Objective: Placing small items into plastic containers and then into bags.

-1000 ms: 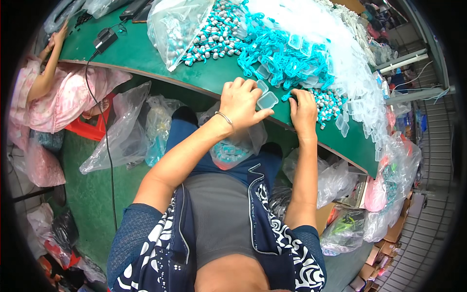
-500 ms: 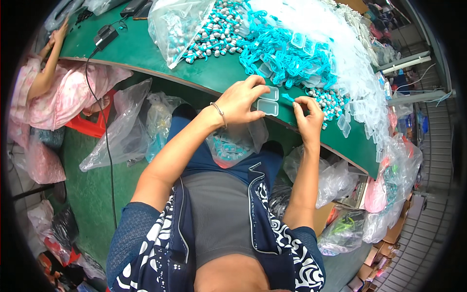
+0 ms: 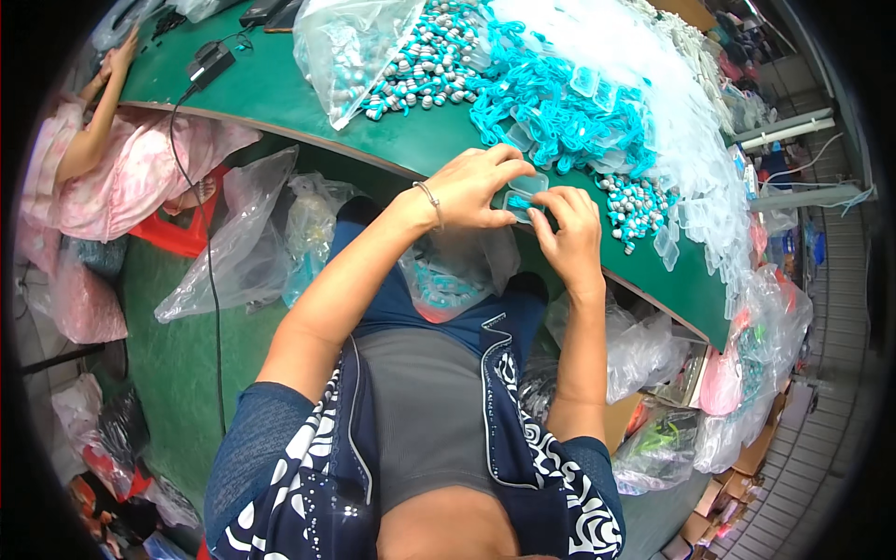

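From the head camera, both hands meet at the near edge of the green-topped bench (image 3: 280, 93). The left hand (image 3: 471, 187) and the right hand (image 3: 569, 238) pinch between their fingertips a small clear plastic pouch with a turquoise piece inside (image 3: 523, 194), held just above the bench's near edge. Behind it, towards the far edge, lies a heap of turquoise cords and clear pouches (image 3: 560, 112). A clear plastic bag of grey-and-turquoise beads (image 3: 373, 56) sits left of that heap. At the bench's left corner, another person's arm (image 3: 98, 121) rests.
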`<control>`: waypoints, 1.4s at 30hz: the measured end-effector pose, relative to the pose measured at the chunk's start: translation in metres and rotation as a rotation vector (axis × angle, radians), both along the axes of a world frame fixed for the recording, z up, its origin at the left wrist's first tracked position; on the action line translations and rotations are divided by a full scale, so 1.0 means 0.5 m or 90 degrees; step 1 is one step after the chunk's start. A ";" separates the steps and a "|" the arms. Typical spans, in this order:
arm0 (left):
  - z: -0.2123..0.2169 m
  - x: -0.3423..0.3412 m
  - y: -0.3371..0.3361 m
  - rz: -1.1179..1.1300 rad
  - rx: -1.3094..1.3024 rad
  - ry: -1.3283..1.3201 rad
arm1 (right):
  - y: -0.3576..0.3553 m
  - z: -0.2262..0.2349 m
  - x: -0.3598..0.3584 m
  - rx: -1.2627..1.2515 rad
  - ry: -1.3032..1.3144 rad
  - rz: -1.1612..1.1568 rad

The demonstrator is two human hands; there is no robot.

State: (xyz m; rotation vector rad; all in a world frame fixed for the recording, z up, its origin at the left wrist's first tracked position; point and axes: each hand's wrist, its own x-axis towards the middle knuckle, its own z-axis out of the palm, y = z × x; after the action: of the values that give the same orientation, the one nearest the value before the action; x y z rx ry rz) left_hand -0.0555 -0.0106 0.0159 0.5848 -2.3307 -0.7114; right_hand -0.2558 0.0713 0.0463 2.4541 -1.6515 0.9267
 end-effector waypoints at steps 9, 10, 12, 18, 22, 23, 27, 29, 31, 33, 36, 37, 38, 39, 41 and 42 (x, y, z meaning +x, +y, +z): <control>0.006 0.021 0.001 0.124 -0.160 0.131 | -0.002 -0.009 -0.007 -0.021 -0.096 -0.028; 0.006 0.034 -0.006 0.226 -0.197 0.128 | 0.000 -0.012 -0.014 -0.007 -0.111 -0.035; 0.005 0.065 -0.029 0.419 -0.192 0.067 | 0.005 -0.024 -0.030 0.020 -0.140 -0.053; -0.022 0.087 -0.102 0.617 -0.218 -0.100 | 0.014 -0.037 -0.031 0.021 -0.161 -0.047; -0.027 0.082 -0.102 0.635 -0.200 -0.114 | 0.020 -0.033 -0.038 0.006 -0.168 -0.053; -0.027 0.083 -0.096 0.609 -0.173 -0.060 | 0.023 -0.031 -0.041 0.003 -0.171 -0.057; -0.026 0.077 -0.062 0.476 -0.050 0.110 | 0.033 -0.028 -0.058 -0.007 -0.178 -0.079; -0.020 0.064 -0.038 0.413 0.012 0.131 | 0.040 -0.026 -0.064 -0.008 -0.197 -0.096; -0.025 0.065 -0.031 0.404 -0.045 0.084 | 0.049 -0.023 -0.074 0.005 -0.227 -0.135; -0.026 0.064 -0.028 0.402 -0.072 0.052 | 0.056 -0.018 -0.100 -0.049 -0.211 -0.176; -0.022 0.071 -0.026 0.414 -0.091 0.028 | 0.067 -0.014 -0.141 -0.115 -0.202 -0.268; -0.021 0.071 -0.026 0.410 -0.084 0.027 | 0.074 -0.014 -0.156 -0.126 -0.187 -0.292; -0.021 0.071 -0.026 0.409 -0.078 0.026 | 0.081 -0.016 -0.167 -0.136 -0.174 -0.313; -0.019 0.069 -0.026 0.410 -0.075 0.023 | 0.091 -0.019 -0.175 -0.113 -0.167 -0.331; -0.017 0.066 -0.026 0.409 -0.068 0.029 | 0.105 -0.025 -0.182 -0.068 -0.157 -0.364; -0.017 0.065 -0.025 0.411 -0.070 0.039 | 0.109 -0.034 -0.186 -0.057 -0.159 -0.365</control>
State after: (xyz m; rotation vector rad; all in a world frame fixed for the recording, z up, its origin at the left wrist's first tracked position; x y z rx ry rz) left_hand -0.0229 -0.0231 0.0075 1.1648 -1.9332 -0.2891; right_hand -0.3485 0.1258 0.0295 1.6943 -2.1594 1.1974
